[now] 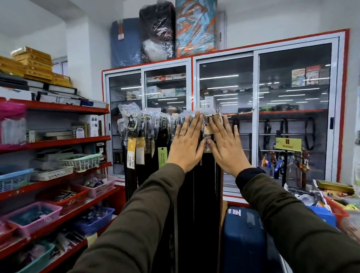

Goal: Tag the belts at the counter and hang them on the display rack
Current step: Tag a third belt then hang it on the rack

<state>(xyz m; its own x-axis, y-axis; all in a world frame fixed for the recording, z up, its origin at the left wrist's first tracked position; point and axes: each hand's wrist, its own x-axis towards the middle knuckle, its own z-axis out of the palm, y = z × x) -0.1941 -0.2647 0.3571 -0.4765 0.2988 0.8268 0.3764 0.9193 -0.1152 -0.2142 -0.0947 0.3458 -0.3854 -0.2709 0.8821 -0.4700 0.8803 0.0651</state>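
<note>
Shop: glass-fronted cabinet (225,117) on the far wall, red shelves (51,142) of baskets along the left.
Belts (154,141): dark, hanging in a row from a rail (236,114) before the cabinet, tops bagged in plastic, paper tags dangling.
Left hand (185,144): fingers spread flat against the belts.
Right hand (227,146): likewise splayed, thumbs nearly touching, gripping nothing.

Dark belts (198,197) in a row on rack rod (238,113)
</note>
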